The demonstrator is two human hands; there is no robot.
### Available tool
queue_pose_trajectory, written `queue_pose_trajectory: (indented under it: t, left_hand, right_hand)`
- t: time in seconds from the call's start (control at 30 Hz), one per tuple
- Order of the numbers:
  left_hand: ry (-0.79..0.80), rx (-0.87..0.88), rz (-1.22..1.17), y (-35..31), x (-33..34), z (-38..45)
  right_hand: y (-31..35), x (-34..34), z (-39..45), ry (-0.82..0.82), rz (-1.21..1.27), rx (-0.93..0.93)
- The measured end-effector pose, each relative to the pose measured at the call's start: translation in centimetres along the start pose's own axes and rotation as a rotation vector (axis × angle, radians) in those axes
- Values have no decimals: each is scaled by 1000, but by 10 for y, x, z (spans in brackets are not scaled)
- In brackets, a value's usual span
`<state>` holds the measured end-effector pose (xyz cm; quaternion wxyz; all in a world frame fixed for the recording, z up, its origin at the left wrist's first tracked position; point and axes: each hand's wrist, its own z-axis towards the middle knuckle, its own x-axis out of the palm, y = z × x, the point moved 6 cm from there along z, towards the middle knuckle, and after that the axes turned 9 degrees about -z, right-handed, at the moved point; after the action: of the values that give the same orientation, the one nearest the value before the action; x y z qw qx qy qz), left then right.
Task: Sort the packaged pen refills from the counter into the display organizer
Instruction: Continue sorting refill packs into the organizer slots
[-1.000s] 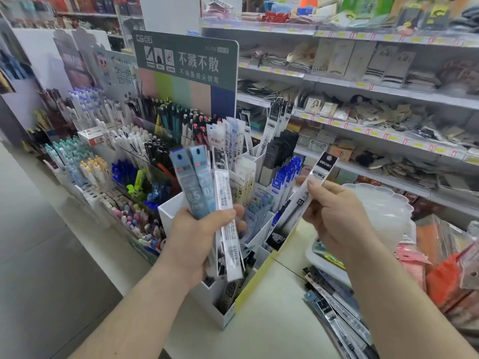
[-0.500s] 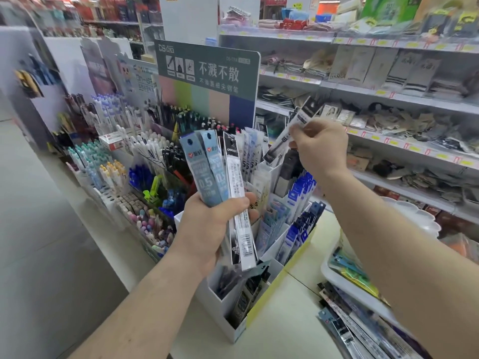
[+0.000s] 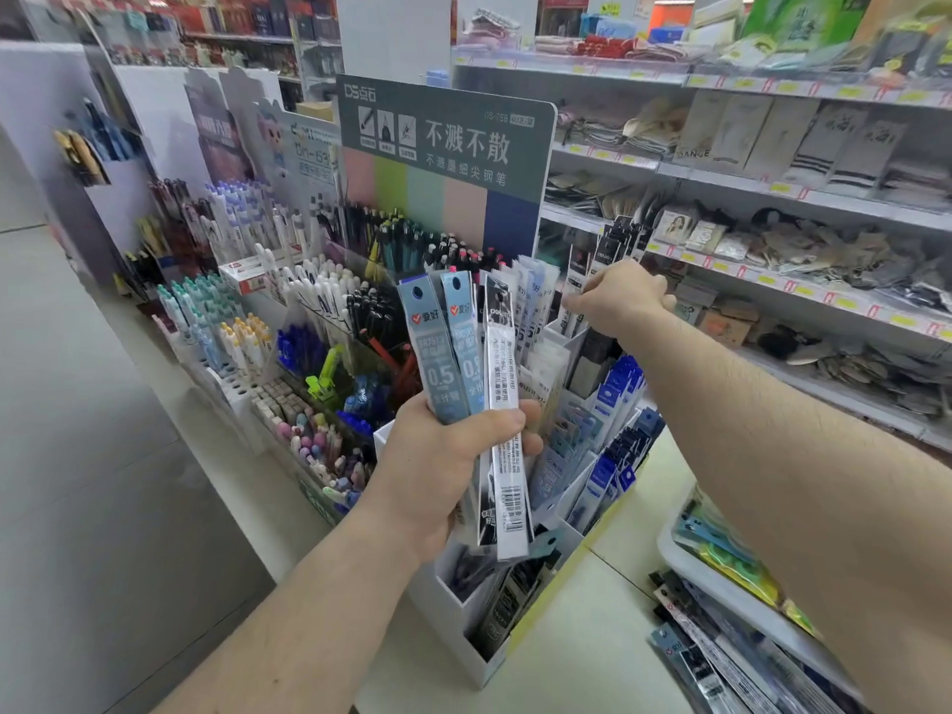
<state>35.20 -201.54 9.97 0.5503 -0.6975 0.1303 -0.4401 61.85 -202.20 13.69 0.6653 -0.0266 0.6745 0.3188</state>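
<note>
A: Grip first. Your right hand [image 3: 615, 300] pinches one black pack [image 3: 576, 280], fingers curled round it.

B: Change?

A: A second ago you held it near your chest; now you've reached out and its foot is in a rear slot of the organizer [image 3: 463, 618]. Placement looks nearly done.

B: Left?

A: Left hand [image 3: 453, 463] grips a fan of refills [image 3: 476, 373], thumb across. More lie on the counter [image 3: 592, 646], lower right.

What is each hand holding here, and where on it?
Left hand grips a fan of refill packs around their lower halves. Right hand pinches a black-topped refill pack mid-length.
</note>
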Motion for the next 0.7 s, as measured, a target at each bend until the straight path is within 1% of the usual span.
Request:
queue_pose_trajectory:
  t: [0.1,0.17,0.2,0.27,0.3,0.33,0.37,0.4,0.47,0.57,0.7]
  left_hand:
    - [28,-28,-19,5,1,-4]
    - [44,-42,-15,9,2,-6]
    - [49,-49,-15,11,2,-7]
    - [68,-71,-24,17,3,-10]
    - [77,-88,-29,20,4,-11]
    - [81,-113,-31,24,5,-13]
    - [84,-134,-28,28,6,-14]
    - [91,-147,-22,31,8,-16]
    - [124,-158,0,38,11,-19]
    - [187,-193,0,47,15,-25]
    - [226,-260,-47,55,17,-33]
  right_hand:
    - [2,-9,-12,-3,-36,-14]
    - [-3,-18,-29,-52,-31,-18]
    - [-7,-24,-41,-104,47,-26]
    - [-15,-37,-76,-162,341,-60]
    - [-16,-41,-99,-124,513,-76]
    - [-16,-40,-123,-40,644,-96]
    - [-15,-37,-147,53,710,-126]
    - [-14,-31,-166,138,729,-156]
    - [-16,-19,-194,232,709,-193]
    - [-27,-6,-210,279,756,-169]
    - [-48,-1,-218,279,940,-126]
